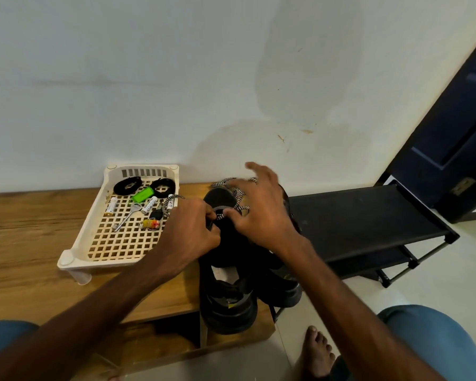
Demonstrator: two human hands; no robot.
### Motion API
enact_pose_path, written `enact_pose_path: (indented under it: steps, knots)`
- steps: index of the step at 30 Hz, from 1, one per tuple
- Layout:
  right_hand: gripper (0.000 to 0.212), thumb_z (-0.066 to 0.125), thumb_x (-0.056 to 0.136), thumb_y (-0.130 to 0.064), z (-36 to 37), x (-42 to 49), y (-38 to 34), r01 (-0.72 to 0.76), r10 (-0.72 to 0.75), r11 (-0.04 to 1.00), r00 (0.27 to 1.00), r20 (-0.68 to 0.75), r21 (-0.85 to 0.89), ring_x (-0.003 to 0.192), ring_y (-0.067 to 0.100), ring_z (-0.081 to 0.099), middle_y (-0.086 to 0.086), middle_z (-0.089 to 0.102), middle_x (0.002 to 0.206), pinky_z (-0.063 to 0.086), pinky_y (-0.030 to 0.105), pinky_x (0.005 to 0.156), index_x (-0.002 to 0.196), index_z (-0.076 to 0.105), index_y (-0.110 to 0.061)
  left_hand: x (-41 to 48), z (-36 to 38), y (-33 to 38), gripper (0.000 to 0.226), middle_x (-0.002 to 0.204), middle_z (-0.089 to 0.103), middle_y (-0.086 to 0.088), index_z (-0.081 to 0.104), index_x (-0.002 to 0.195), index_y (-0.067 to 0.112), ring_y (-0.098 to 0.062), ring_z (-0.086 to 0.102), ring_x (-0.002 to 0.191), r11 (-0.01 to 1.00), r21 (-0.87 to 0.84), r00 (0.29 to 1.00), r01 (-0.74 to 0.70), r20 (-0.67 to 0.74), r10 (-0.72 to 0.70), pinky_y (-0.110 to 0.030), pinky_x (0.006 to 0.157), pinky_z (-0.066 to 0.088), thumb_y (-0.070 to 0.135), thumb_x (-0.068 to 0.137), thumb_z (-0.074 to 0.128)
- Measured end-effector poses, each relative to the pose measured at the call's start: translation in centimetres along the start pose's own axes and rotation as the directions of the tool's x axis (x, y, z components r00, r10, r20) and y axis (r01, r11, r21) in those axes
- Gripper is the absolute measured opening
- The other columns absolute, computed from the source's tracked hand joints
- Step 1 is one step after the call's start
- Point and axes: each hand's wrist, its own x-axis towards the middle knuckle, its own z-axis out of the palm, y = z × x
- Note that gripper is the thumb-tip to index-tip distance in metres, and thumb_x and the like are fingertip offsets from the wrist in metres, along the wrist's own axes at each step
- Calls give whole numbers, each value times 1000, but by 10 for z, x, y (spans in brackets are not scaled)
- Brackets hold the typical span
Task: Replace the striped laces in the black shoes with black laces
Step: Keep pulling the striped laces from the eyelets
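Two black shoes stand on the wooden bench, the near shoe [227, 295] in front and the second shoe [285, 287] to its right, mostly hidden by my right arm. A black-and-white striped lace [238, 195] runs loosely over the near shoe's toe end. My left hand [188, 229] pinches the striped lace at the shoe's eyelets. My right hand [261, 207] pinches the lace with thumb and one finger, the other fingers spread above the toe. Two coiled black laces [127, 185] [164, 186] lie at the back of the cream basket tray [74, 254].
The tray also holds batteries [112, 206], a green tag [142, 195], keys [127, 217] and a small keyring toy. A black shoe rack [368, 215] stands right of the wooden bench [25, 243]. A dark door is at the far right. My bare foot [318, 353] rests on the tiled floor.
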Motion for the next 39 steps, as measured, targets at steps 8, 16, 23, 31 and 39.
enact_pose_path:
  steps: [8, 16, 23, 31, 39]
  knots:
    - [14, 79, 88, -22, 24, 8, -13, -87, 85, 996, 986, 142, 10, 138, 26, 39, 6, 58, 141, 37, 48, 112, 100, 83, -18, 0, 4, -9, 24, 88, 79, -1, 82, 96, 13, -8, 68, 76, 997, -81, 999, -18, -41, 15, -13, 67, 49, 13, 72, 79]
    - [22, 81, 86, -19, -16, 17, 9, -39, 214, 887, 917, -336, 459, 118, 6, 58, -9, 66, 125, 51, 20, 92, 77, 73, -38, -2, 6, -6, 25, 93, 79, 1, 81, 99, 13, -1, 59, 73, 991, -105, 994, 77, -66, -85, 1, 63, 30, 16, 74, 81]
    - [24, 77, 89, -22, -7, 4, 24, -167, 196, 965, 971, -134, 202, 128, 17, 53, 3, 60, 137, 49, 38, 108, 112, 79, -18, -3, 10, -8, 26, 92, 76, 5, 80, 100, 17, -1, 60, 75, 992, -88, 993, 96, -62, -102, -2, 64, 32, 23, 75, 82]
    - [38, 81, 83, -37, 16, 4, -10, 7, 19, 989, 985, 169, -149, 155, 31, 4, 10, 21, 166, 14, 57, 123, 120, 75, -30, -3, 10, -12, 35, 93, 75, 8, 77, 105, 19, 0, 63, 79, 987, -96, 990, 126, -49, -131, -2, 63, 33, 28, 73, 85]
    - [30, 76, 89, -28, 28, 2, -20, -112, 130, 987, 978, 161, -117, 151, 30, 19, 11, 35, 159, 24, 53, 119, 120, 76, -29, -3, 12, -14, 27, 96, 79, 4, 81, 103, 23, 0, 60, 82, 994, -86, 996, 65, -51, -69, -2, 66, 32, 22, 77, 79]
